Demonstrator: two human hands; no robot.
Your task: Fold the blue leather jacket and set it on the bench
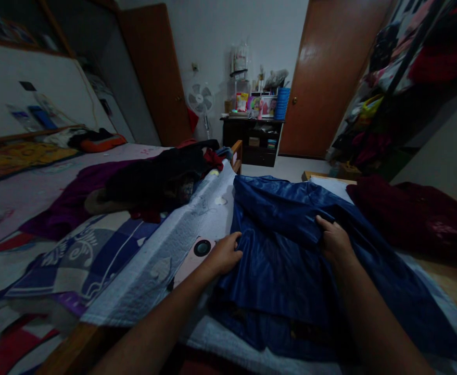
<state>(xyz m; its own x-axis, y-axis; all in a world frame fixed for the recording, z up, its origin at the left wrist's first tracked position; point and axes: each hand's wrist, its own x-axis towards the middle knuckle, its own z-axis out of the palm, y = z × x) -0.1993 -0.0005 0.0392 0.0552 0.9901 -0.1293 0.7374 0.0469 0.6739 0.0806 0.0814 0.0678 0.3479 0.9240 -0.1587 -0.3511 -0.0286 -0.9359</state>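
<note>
A dark blue, shiny leather-look jacket (pixel 275 281) lies spread over the light-covered bed surface in front of me. My left hand (pixel 228 252) is closed at the jacket's left edge, thumb and fingers pinching the material. Farther right, my right hand (pixel 334 240) grips a fold of the same jacket, possibly a sleeve, with the thumb on top. Just left of my left hand rests a pale pink phone (pixel 185 265) with a large round dark camera ring; my wrist partly covers it.
On the left, dark clothes (pixel 146 174) and a purple cloth (pixel 72 200) are heaped beside a blue checked pillow (pixel 84 255). A maroon garment (pixel 419 213) lies at right. Behind stand a fan (pixel 201 99), a dark cabinet (pixel 248 143) and a brown door (pixel 326 78).
</note>
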